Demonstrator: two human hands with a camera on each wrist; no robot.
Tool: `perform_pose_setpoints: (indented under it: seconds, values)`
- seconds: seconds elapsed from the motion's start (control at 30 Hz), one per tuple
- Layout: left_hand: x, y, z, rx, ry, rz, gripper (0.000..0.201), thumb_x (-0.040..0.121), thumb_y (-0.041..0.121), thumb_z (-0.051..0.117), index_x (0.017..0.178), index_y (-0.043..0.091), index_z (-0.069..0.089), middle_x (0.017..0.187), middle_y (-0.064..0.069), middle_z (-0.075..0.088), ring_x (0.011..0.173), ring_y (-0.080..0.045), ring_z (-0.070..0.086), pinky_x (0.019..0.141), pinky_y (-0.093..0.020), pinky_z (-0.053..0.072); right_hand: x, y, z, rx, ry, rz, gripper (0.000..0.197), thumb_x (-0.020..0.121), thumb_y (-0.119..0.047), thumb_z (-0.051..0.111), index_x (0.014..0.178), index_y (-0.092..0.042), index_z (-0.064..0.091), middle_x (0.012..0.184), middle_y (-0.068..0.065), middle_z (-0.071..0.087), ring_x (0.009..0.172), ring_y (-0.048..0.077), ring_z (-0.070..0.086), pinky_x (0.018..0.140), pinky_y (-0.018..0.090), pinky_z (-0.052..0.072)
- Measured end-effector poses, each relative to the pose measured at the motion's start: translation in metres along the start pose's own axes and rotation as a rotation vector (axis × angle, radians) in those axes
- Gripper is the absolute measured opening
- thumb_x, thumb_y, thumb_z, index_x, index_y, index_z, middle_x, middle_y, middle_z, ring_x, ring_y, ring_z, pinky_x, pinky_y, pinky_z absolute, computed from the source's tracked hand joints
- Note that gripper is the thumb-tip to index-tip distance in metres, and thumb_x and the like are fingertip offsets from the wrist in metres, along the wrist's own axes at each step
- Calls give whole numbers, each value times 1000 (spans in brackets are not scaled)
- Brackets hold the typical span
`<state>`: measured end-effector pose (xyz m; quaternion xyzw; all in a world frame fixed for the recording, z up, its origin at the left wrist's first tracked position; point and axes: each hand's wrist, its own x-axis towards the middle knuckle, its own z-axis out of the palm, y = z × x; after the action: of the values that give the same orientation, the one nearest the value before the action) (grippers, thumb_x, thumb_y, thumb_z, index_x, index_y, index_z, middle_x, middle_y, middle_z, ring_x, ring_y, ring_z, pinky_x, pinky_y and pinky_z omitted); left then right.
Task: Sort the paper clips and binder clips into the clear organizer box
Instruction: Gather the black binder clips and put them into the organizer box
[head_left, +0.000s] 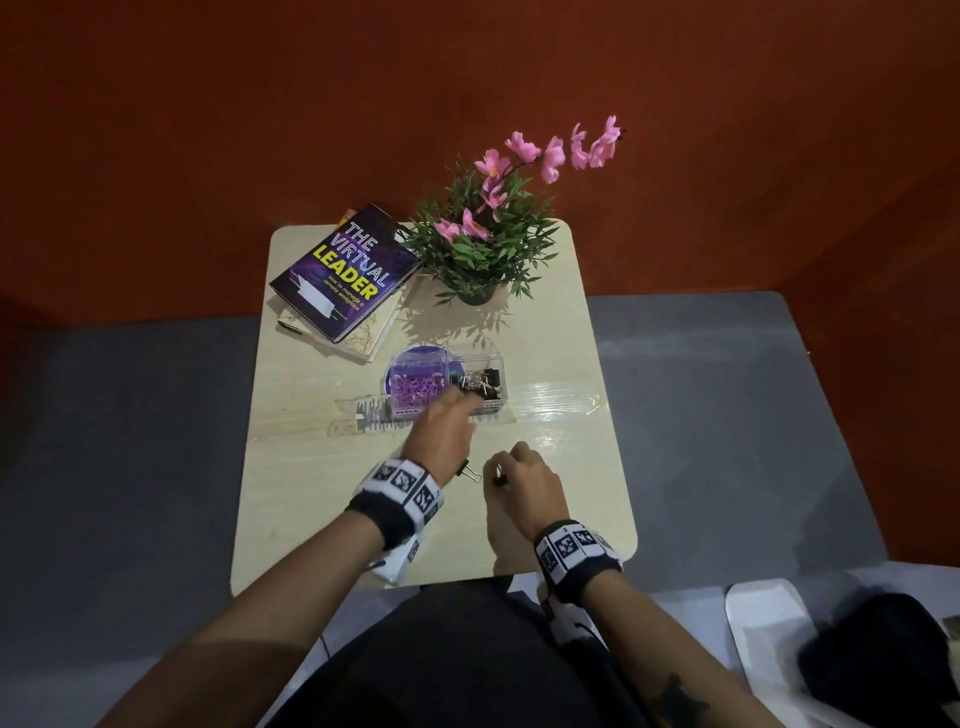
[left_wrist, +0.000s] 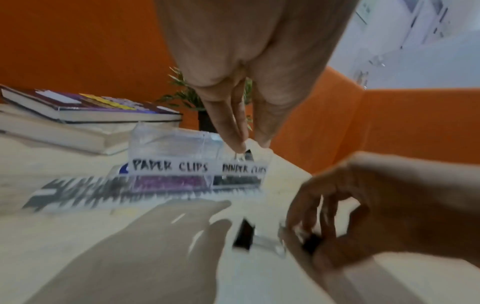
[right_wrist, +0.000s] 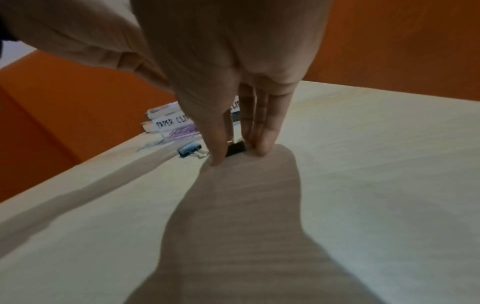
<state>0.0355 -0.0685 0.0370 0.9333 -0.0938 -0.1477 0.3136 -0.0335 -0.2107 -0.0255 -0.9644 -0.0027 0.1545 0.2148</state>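
The clear organizer box stands mid-table, labelled PAPER CLIPS and BINDER CLIPS. Purple paper clips fill its left compartment; black binder clips lie in the right one. My left hand hangs over the right compartment, and its fingertips pinch the wire of a small binder clip. Nearer the front, my right hand pinches a black binder clip that rests on the table. One more loose binder clip lies just left of it, also seen as the loose binder clip.
Two stacked books sit at the back left and a potted plant at the back middle. A clear printed strip lies in front of the box. The small table drops off on all sides.
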Motion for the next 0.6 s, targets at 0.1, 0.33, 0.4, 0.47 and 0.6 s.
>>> perform_pose_setpoints:
  seconds: [0.1,0.33,0.4,0.47,0.6]
  values:
    - [-24,-18,22,144,-112,59,29,90,14,59,119,18,58,124,-2,54,114,-23,52,89,-34,49,-5,6,5,-53,21,-73,5,84,-17,64,85,-12,65,83,6,57,72,27,58,51,34,44]
    - [-57,-54,46,559,-267,263,61,52,3,86,108,14,63,111,-10,64,92,-26,60,57,-30,54,-6,17,-15,204,104,51,12,83,-26,68,83,-14,66,86,3,61,65,22,61,58,35,53]
    - [-61,-60,48,618,-263,277,58,42,-6,81,94,13,65,93,-6,63,80,-23,59,44,-29,47,4,10,-33,293,160,49,20,80,-24,72,96,-13,67,94,3,63,70,17,63,61,28,55]
    - [-64,-63,48,624,-252,274,43,48,0,82,85,13,64,83,-4,59,74,-22,57,39,-30,42,19,-2,-54,362,222,10,28,78,-17,74,104,-13,65,98,2,63,72,13,63,61,18,51]
    - [-67,-60,43,505,-220,185,23,62,14,80,76,11,62,77,-5,59,72,-25,60,35,-33,45,50,-23,-81,348,316,-54,32,77,-22,76,107,-20,63,101,0,65,69,14,61,62,28,52]
